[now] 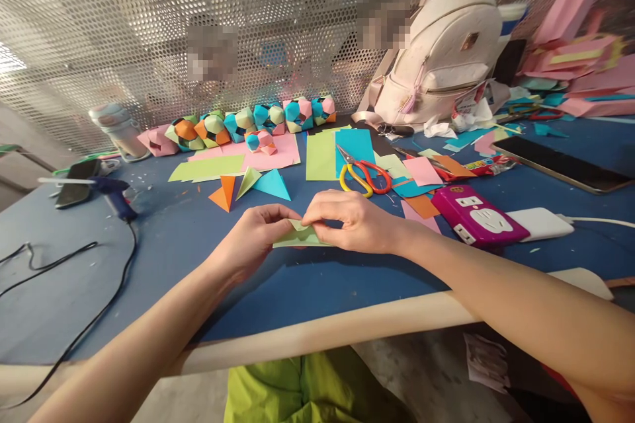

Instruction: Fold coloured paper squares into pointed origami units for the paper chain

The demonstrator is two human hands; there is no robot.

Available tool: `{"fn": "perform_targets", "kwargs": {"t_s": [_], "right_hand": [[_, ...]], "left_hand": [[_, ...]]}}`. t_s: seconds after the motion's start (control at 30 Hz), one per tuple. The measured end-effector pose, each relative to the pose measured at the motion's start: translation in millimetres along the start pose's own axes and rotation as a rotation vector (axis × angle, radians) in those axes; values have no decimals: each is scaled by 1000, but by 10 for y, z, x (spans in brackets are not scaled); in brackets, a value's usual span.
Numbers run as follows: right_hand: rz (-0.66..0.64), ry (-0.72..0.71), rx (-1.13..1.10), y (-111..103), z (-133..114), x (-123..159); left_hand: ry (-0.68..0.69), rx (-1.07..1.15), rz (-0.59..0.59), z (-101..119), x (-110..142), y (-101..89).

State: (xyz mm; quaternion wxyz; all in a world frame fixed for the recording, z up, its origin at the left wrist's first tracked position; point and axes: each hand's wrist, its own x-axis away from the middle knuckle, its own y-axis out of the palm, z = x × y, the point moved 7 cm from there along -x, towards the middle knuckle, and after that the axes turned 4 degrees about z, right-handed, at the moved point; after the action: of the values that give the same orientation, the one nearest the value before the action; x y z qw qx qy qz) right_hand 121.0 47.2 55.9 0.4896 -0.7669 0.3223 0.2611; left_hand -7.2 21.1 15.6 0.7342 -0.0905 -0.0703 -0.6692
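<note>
Paper piece, light green, folded, lay low over the near part of the blue table, held between both hands. Left hand pinched its left end, fingers curled together over the edge. Right hand pinched the upper fold at the middle, fingertips pressed together, thumb beneath. Beyond the hands: folded triangles in orange, green and cyan; scissors with yellow and red handles on loose coloured sheets; row of multicoloured paper balls by the mesh wall. At right: magenta power strip, white backpack, tablet. At left: glue gun with black cord.
</note>
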Motion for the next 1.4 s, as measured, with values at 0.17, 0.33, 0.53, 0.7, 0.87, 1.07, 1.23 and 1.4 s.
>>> {"fn": "perform_targets", "kwargs": {"t_s": [0.17, 0.33, 0.53, 0.7, 0.87, 1.07, 1.23, 1.4], "right_hand": [[-27, -50, 29, -8, -33, 4], [-67, -87, 91, 4, -58, 8], [-100, -162, 154, 19, -116, 3], [-68, -195, 196, 24, -162, 4], [-45, -119, 142, 47, -116, 10], [24, 124, -12, 49, 14, 10], [18, 292, 60, 76, 119, 18], [-13, 304, 71, 116, 196, 33]], "left_hand": [[5, -29, 14, 23, 5, -17], [-3, -52, -5, 15, 14, -30], [44, -118, -8, 36, 2, -12], [39, -127, -1, 28, -8, -32], [72, -174, 34, 26, 0, -58], [155, -249, 125, 45, 16, -66], [270, -326, 220, 84, 40, -72], [313, -387, 232, 73, 19, -40]]}}
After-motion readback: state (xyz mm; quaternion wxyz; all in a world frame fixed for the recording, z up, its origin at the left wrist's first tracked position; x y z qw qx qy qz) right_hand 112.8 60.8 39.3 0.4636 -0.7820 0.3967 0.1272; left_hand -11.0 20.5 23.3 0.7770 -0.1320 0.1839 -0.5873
